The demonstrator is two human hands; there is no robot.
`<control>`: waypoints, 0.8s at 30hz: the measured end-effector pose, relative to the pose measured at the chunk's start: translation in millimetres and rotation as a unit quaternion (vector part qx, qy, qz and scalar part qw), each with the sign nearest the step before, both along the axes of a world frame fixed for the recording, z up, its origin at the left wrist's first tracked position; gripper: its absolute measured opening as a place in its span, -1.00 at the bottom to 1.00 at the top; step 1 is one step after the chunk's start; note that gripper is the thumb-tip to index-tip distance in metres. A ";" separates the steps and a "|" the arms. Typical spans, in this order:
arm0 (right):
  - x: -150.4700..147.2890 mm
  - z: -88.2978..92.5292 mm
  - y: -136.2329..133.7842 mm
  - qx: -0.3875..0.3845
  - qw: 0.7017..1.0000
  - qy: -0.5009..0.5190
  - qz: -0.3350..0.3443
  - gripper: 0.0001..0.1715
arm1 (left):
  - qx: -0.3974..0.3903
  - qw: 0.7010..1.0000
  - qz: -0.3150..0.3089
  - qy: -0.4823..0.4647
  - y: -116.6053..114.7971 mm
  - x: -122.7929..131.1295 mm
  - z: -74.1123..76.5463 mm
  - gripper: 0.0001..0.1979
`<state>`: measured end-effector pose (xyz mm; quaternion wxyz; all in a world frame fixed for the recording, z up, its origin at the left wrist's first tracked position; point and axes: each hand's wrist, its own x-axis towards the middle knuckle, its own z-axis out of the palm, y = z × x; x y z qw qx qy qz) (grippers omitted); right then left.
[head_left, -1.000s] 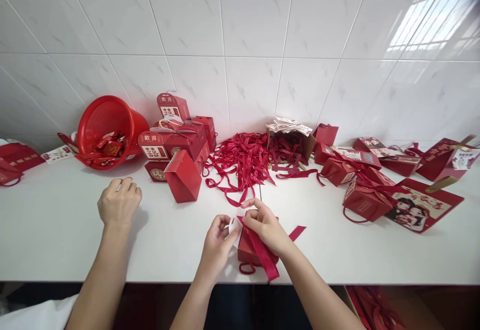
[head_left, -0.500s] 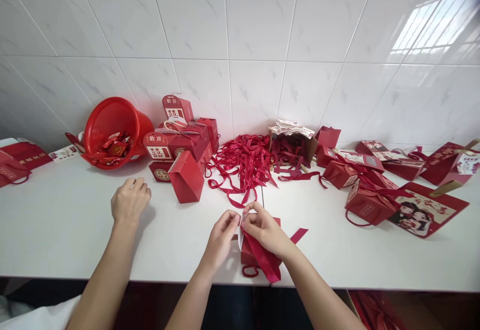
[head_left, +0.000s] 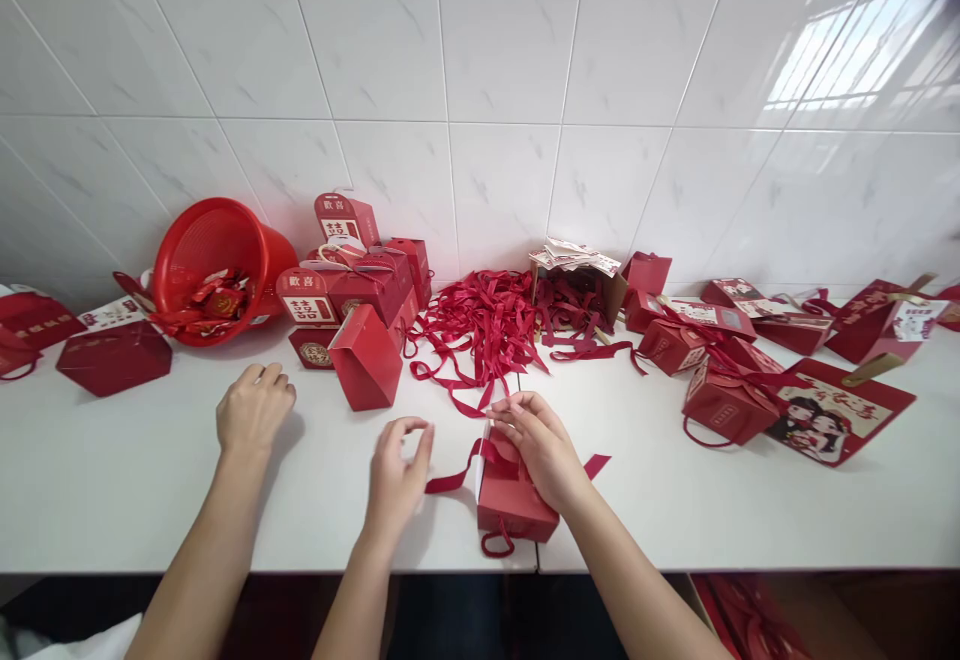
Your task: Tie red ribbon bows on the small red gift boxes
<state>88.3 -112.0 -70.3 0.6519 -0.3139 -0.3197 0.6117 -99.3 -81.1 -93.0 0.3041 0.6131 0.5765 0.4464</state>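
A red gift box lies near the table's front edge, with a dark red cord loop at its near end. Across its top runs a red ribbon; one tail reaches left onto the table, the other pokes out to the right. My right hand lies over the box, its fingers bent together at the far left edge; the hand partly hides the ribbon. Left of the box, my left hand is raised, thumb and fingers apart, holding nothing visible. The left ribbon tail ends close beside it.
Another person's hand rests closed on the table at left. Behind stand a tipped red basket of small packets, stacked gift boxes and a ribbon heap. More boxes stand at right, a dark red box at far left.
My left hand has moved left, off the box, and its fingers have parted. The ribbon tail now stretches left. A dark red box has appeared at far left. The view has shifted slightly.
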 end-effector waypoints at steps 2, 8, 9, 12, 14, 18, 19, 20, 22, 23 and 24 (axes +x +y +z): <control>0.9 0.7 -0.1 0.006 1.000 0.019 0.002 -0.79 | -0.006 0.996 -0.081 -0.036 -5.3 24.6 2.9 -0.75; 7.5 -1.2 0.8 0.023 0.996 0.079 -0.017 -0.82 | -0.054 0.974 -0.200 -0.087 -14.7 55.5 -3.6 -0.75; 8.4 -1.6 0.9 0.022 0.996 0.082 -0.022 -0.82 | -0.063 0.973 -0.204 -0.091 -13.9 52.7 -5.3 -0.74; 9.1 -2.2 1.1 0.016 0.996 0.079 -0.031 -0.80 | -0.075 0.972 -0.206 -0.085 -10.5 42.2 -8.1 -0.71; 8.2 -2.1 1.5 0.014 0.997 0.074 -0.035 -0.80 | -0.079 0.972 -0.206 -0.081 -9.1 38.7 -8.4 -0.69; 6.9 -0.3 1.7 0.015 0.996 0.067 -0.049 -0.81 | -0.091 0.972 -0.195 -0.095 -9.3 42.5 -8.4 -0.65; 7.5 0.4 0.6 0.022 0.996 0.066 -0.063 -0.82 | -0.095 0.972 -0.191 -0.098 -9.7 44.2 -8.5 -0.64; 8.8 0.9 -1.4 0.032 0.994 0.064 -0.084 -0.82 | -0.098 0.973 -0.186 -0.099 -10.0 45.7 -8.5 -0.63; 14.0 0.4 -9.1 0.062 0.985 0.054 -0.150 -0.83 | -0.101 0.974 -0.179 -0.096 -10.9 47.7 -8.0 -0.63; 18.0 -1.3 -15.0 0.074 0.979 0.045 -0.187 -0.83 | -0.102 0.974 -0.178 -0.094 -11.5 48.1 -7.5 -0.63; 22.8 -4.1 -22.2 0.081 0.971 0.031 -0.223 -0.83 | -0.102 0.975 -0.177 -0.091 -12.2 48.3 -6.9 -0.63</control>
